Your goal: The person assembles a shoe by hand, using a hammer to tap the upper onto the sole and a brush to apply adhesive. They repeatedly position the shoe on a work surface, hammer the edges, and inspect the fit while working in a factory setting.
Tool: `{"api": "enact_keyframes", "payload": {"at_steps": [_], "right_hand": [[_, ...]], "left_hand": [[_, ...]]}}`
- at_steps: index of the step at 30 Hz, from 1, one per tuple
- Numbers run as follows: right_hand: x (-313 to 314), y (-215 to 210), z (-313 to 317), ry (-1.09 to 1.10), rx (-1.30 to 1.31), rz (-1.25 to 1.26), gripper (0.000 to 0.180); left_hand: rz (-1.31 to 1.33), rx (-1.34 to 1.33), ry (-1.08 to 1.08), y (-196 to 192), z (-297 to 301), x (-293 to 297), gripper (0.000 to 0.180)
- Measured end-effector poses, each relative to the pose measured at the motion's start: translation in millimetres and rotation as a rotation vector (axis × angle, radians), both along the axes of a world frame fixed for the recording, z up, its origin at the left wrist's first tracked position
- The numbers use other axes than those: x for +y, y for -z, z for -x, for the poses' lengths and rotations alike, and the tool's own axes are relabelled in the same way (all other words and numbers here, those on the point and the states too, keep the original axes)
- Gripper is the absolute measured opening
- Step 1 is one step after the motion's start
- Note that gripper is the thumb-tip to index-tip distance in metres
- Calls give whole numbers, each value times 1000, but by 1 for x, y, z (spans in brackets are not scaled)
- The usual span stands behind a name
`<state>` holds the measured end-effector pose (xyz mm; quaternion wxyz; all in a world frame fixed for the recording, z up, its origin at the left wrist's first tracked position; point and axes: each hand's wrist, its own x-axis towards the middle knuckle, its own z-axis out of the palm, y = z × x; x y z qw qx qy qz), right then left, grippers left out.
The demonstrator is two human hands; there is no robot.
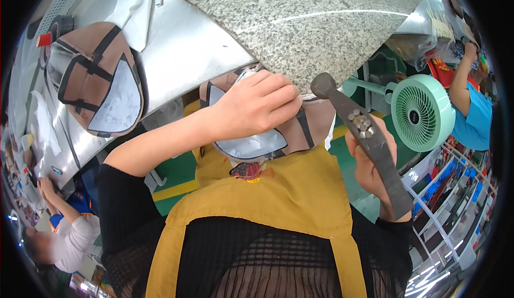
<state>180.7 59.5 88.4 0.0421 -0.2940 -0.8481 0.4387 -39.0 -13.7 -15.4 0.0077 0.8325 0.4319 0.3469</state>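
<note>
My left hand (pixel 261 105) lies with curled fingers over a brown leather bag piece (pixel 312 125), gripping it by the edge beside the corner of a speckled granite slab (pixel 316 28). The piece has black straps and pale, shiny panels, and my hand covers part of it. My right hand (pixel 369 161) is closed around a dark metal hammer (pixel 384 161). Its round head is at the slab's edge, just right of my left fingers. Several shiny studs show on the hammer's shaft.
A similar brown bag piece (pixel 101 78) rests on the metal table (pixel 176 41) at left, near a white cloth (pixel 136 14). A green fan (pixel 423 112) stands at right. One person (pixel 69 234) sits at far left; another, in blue (pixel 474 116), is at far right.
</note>
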Motion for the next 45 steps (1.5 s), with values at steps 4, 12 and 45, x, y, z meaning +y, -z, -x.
{"api": "enact_keyframes", "payload": {"at_steps": [4,12,45], "right_hand": [[2,19,3,-116,-27,-161,39],[2,4,-2,7,-71,48,40],[6,0,-18,144,-7,101,35]], "left_hand": [[68,-104,-51,0,2,-6,33],[150,-154,-157,-5,-2,-24,40],[122,-152,-193,-1,-4,-26,47]]}}
